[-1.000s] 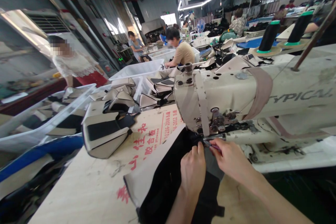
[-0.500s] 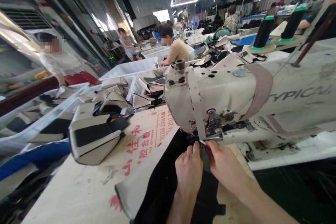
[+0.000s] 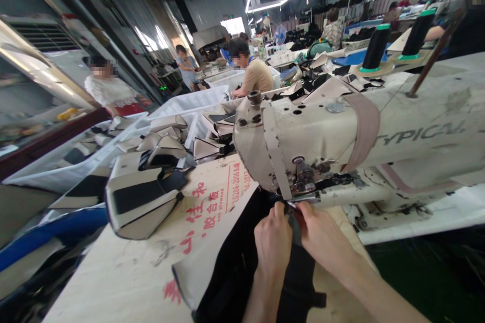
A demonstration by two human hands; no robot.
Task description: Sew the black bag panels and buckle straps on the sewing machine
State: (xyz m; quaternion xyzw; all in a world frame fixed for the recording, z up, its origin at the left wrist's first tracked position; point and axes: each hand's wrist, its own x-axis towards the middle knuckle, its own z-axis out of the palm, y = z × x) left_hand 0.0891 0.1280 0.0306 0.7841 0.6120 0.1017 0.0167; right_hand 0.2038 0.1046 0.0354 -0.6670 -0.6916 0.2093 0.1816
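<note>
At a sewing bench on a crowded factory floor, a worker's left hand (image 3: 273, 242) and right hand (image 3: 322, 234) pressed close together on a piece of black fabric (image 3: 242, 267) directly under the head of a cream sewing machine (image 3: 333, 136). The left hand lay knuckles-up on the cloth, fingers curled and pinching it near the needle; the right hand gripped a fold of the same cloth just beside it, thumb and fingers closed, with something small and metallic at its fingertips that was too blurred to name.

The step in hand appeared to be positioning the fabric edge at the needle — stitching itself looked ready to begin rather than under way. The next move would seem to call for a steady, flat feed of the cloth, with both hands kept clear of the needle.

The fabric spread back toward the worker over a printed board (image 3: 212, 202) on the table (image 3: 113, 272), a pale panel sewn to its edge. Finished beige-and-black covers (image 3: 140, 202) sat piled to the left, near white bins (image 3: 189, 103).

The needle and presser foot were hidden behind the fingers — whether the cloth was already clamped could not be told. The fabric's near end ran out of frame.
</note>
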